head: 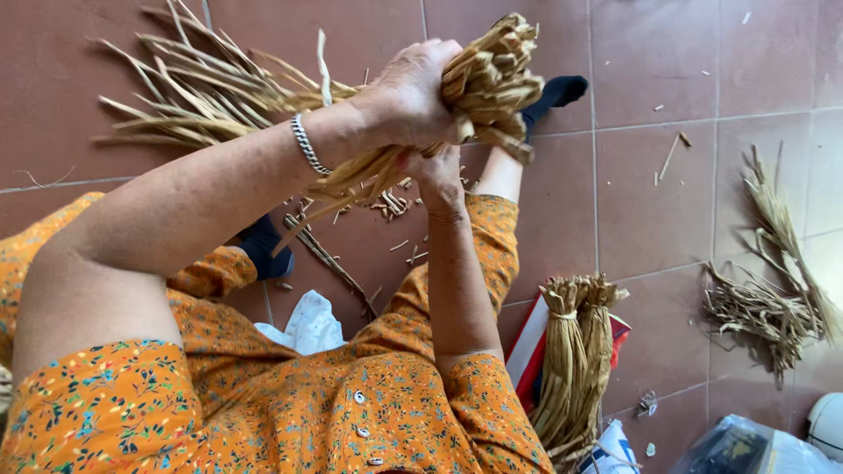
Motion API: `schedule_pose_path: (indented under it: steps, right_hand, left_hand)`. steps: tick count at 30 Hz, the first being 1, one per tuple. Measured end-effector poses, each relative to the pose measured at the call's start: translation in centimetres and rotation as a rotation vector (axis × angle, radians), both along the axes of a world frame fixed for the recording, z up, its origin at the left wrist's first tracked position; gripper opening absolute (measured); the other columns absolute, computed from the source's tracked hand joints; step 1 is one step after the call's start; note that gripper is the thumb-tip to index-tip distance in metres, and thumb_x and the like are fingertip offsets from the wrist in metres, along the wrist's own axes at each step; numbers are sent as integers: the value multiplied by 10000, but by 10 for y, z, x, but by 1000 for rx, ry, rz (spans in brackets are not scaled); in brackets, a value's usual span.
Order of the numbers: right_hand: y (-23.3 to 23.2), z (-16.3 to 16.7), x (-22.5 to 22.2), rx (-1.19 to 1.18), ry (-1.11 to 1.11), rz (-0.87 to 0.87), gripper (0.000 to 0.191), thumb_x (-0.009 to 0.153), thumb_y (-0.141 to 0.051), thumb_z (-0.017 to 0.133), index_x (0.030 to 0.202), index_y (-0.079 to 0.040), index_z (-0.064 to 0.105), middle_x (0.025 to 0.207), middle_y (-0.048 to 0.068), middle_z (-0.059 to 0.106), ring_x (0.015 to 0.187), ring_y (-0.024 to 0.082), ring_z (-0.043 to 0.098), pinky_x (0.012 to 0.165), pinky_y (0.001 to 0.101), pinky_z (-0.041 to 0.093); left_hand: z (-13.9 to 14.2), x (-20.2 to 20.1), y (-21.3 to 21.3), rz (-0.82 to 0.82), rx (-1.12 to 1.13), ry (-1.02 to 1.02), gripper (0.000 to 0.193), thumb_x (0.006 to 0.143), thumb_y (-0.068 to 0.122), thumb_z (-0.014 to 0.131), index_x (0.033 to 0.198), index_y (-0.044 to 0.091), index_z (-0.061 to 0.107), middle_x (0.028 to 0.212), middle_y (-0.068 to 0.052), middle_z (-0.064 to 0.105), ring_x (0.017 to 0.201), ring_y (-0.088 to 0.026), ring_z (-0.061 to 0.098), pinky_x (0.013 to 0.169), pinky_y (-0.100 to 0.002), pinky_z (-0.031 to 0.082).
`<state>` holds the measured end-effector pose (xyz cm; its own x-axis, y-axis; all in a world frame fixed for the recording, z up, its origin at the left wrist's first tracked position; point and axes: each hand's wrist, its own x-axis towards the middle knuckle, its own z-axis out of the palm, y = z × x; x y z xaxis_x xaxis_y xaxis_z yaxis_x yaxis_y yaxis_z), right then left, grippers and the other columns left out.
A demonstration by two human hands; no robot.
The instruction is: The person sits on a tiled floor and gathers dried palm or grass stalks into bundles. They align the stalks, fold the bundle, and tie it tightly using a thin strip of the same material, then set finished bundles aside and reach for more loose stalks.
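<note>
1. Tiled floor (720, 53): reddish-brown square tiles with pale grout lines. It carries every other item in view and is dotted with short straw scraps (399, 206) below the hands.
2. Orange floral garment (263, 404): covers the person's torso and both bent legs, with dark socks at the feet.
3. Straw bundle (492, 75): a thick sheaf of dry, tan stalks held up above the floor, in front of the person. The cut butt ends point toward the upper right and project just past the fingers. The long loose ends fan out to the upper left, behind the left forearm.
4. Left hand (411, 92): wraps over the top of the straw bundle just behind its butt ends. Fingers are curled tight around the stalks. A metal bracelet (306, 144) sits on the wrist.
5. Right hand (436, 178): sits directly beneath the left hand, touching the underside of the bundle. The fingers are closed on the stalks, but mostly hidden by the bundle and the left hand.
6. Tied straw sheaves (575, 351): two bound bundles lie side by side at the lower right, resting on a red and white item.
7. Loose straw pile (768, 298): lies at the right edge, well apart from the hands.
8. White cloth (307, 325): crumpled between the knees.
</note>
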<state>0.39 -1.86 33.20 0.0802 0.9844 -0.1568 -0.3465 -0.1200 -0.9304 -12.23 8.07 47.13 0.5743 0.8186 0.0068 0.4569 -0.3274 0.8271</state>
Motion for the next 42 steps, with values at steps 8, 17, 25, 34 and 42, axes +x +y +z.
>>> schedule_pose_path:
  steps: [8,17,25,34,42]
  right_hand:
    - [-65,39,26,262,151,29,865,757,-229,968,1442,11,498,1440,109,598,1316,253,591,1112,410,507]
    - [-95,23,38,67,779,-265,754,784,-246,904,1397,-51,509,1319,138,664,1211,294,647,1082,489,490]
    - [-122,54,60,205,603,-69,606,908,-159,822,1402,-71,480,1181,119,629,1230,335,629,1137,546,504]
    - [-168,30,56,236,626,75,738,817,-290,929,1402,-73,534,1154,117,640,1193,314,634,1123,474,519]
    - [-194,3,62,133,545,-29,736,769,-192,926,1374,-18,544,1104,107,660,1055,255,643,982,416,515]
  left_hand:
    - [42,69,-104,480,289,97,563,547,338,857,1046,187,644,1385,-64,557,1280,-289,459,950,-484,371]
    - [46,40,-87,-427,26,247,1169,557,627,896,1439,68,369,1383,-144,523,1297,-360,464,1018,-643,345]
    - [-9,-34,-152,-323,208,-158,215,899,224,802,1028,55,766,1212,-156,713,1203,-319,649,1049,-440,513]
    - [-24,-47,-172,-281,-394,-155,157,989,147,686,1050,4,712,836,-5,705,781,-45,613,674,-239,534]
    - [0,-30,-182,-194,-799,-423,116,977,152,708,992,37,712,826,53,657,701,0,538,591,-193,430]
